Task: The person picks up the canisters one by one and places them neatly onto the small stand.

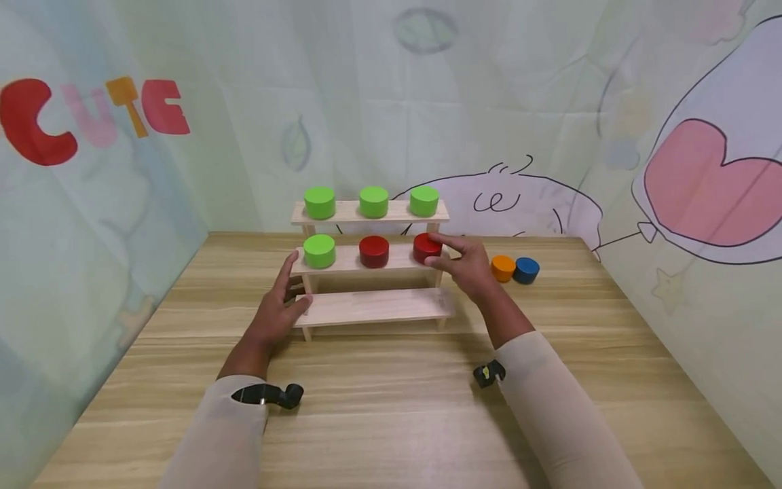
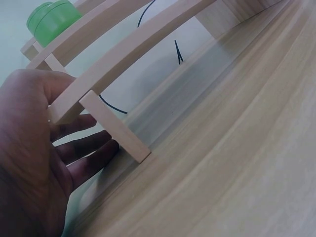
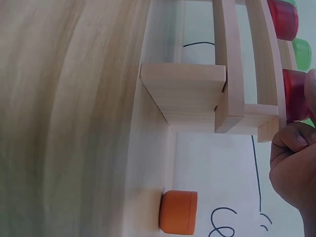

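A three-tier wooden shelf (image 1: 373,307) stands on the table. Its top board carries three green cylinders (image 1: 373,202). On the middle board sit a green cylinder (image 1: 320,250), a red cylinder (image 1: 374,251) and a second red cylinder (image 1: 423,246) at the right end. My right hand (image 1: 435,250) pinches that right-end red cylinder (image 3: 295,94) between thumb and fingers. My left hand (image 1: 287,288) rests with straight fingers against the shelf's left end, thumb on the bare bottom board. In the left wrist view my left hand (image 2: 44,158) lies beside the shelf's leg (image 2: 113,131).
An orange cylinder (image 1: 503,267) and a blue cylinder (image 1: 526,269) lie on the wooden table (image 1: 391,407) just right of the shelf; the orange cylinder (image 3: 178,212) also shows in the right wrist view. Printed fabric walls close in the back and both sides.
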Motion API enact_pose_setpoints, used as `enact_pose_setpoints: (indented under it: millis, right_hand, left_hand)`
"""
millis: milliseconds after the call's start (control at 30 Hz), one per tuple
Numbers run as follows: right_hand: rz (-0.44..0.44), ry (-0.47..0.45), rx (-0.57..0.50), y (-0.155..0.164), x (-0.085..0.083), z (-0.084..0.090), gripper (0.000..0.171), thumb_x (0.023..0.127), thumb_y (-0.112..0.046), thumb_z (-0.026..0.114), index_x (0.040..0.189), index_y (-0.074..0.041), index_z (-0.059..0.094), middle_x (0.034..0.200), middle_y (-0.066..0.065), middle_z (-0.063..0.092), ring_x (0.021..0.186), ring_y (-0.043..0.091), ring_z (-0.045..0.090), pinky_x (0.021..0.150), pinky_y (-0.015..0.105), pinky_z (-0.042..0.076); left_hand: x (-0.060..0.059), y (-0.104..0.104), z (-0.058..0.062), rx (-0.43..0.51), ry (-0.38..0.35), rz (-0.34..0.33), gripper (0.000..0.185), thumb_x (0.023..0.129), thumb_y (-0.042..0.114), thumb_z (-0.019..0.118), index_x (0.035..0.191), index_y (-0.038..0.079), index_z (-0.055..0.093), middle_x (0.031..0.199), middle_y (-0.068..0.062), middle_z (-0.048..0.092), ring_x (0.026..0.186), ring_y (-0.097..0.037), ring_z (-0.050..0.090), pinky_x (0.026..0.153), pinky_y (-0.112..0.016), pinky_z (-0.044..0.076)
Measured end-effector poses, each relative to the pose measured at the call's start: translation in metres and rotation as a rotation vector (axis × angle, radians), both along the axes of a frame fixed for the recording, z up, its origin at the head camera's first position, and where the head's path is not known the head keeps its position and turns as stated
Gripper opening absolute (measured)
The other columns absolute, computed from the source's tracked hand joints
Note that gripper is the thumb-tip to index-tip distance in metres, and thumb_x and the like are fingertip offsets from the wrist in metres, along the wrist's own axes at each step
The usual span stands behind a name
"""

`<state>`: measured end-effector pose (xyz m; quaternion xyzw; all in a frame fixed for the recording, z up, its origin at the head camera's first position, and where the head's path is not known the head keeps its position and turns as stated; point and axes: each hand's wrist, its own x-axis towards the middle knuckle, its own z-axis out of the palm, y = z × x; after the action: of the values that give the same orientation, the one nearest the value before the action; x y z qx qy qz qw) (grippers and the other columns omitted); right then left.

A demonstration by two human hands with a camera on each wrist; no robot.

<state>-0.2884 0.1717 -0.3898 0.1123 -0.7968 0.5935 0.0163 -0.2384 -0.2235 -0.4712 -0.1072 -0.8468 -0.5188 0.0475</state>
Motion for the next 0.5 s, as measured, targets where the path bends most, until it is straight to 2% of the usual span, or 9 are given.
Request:
enact_pose_setpoints:
  millis: [133, 233, 300, 400, 500]
  right_hand:
    - [-0.035, -0.045, -0.051, 0.006, 0.004, -0.003, 0.054, 0.096, -0.015, 0.085, 0.147, -0.024, 0.071, 0.158, 0.007, 0.063, 0.086, 0.020, 0.060, 0.056, 0.020, 0.037]
    - [-0.058, -0.050, -0.094, 0.012, 0.004, -0.006, 0.053, 0.096, -0.016, 0.085, 0.147, -0.024, 0.071, 0.158, 0.005, 0.064, 0.061, 0.015, 0.051, 0.053, 0.019, 0.035]
    - [-0.076, -0.037, -0.119, 0.017, 0.003, -0.008, 0.052, 0.097, -0.017, 0.085, 0.146, -0.025, 0.072, 0.158, 0.001, 0.064, 0.058, 0.011, 0.046, 0.053, 0.018, 0.035]
    - [-0.083, 0.002, -0.152, 0.025, 0.001, -0.008, 0.052, 0.098, -0.015, 0.083, 0.148, -0.024, 0.071, 0.159, -0.001, 0.064, 0.077, -0.004, 0.057, 0.064, 0.011, 0.048]
    - [-0.091, 0.010, -0.184, 0.033, -0.001, -0.008, 0.051, 0.100, -0.014, 0.081, 0.148, -0.024, 0.071, 0.159, -0.002, 0.064, 0.074, -0.005, 0.053, 0.065, 0.011, 0.048]
  left_hand:
    - [-0.001, 0.001, 0.000, -0.006, -0.002, -0.005, 0.093, 0.110, 0.014, 0.058, 0.176, 0.044, 0.000, 0.167, -0.035, 0.042, 0.153, -0.057, 0.045, 0.125, -0.076, 0.034]
    - [-0.003, 0.001, 0.000, -0.011, 0.001, -0.002, 0.093, 0.109, 0.014, 0.058, 0.175, 0.047, 0.001, 0.167, -0.035, 0.042, 0.153, -0.056, 0.046, 0.125, -0.075, 0.034]
    - [-0.003, 0.000, 0.000, -0.009, 0.001, 0.000, 0.093, 0.109, 0.014, 0.058, 0.175, 0.048, 0.001, 0.167, -0.035, 0.042, 0.152, -0.056, 0.046, 0.124, -0.076, 0.035]
    - [-0.003, 0.000, 0.000, -0.008, 0.001, 0.003, 0.093, 0.109, 0.013, 0.059, 0.175, 0.046, 0.001, 0.167, -0.035, 0.042, 0.152, -0.057, 0.046, 0.124, -0.076, 0.035]
    - [-0.002, -0.001, -0.002, -0.007, -0.005, 0.005, 0.094, 0.109, 0.013, 0.059, 0.176, 0.044, 0.001, 0.167, -0.035, 0.042, 0.152, -0.057, 0.046, 0.124, -0.076, 0.034]
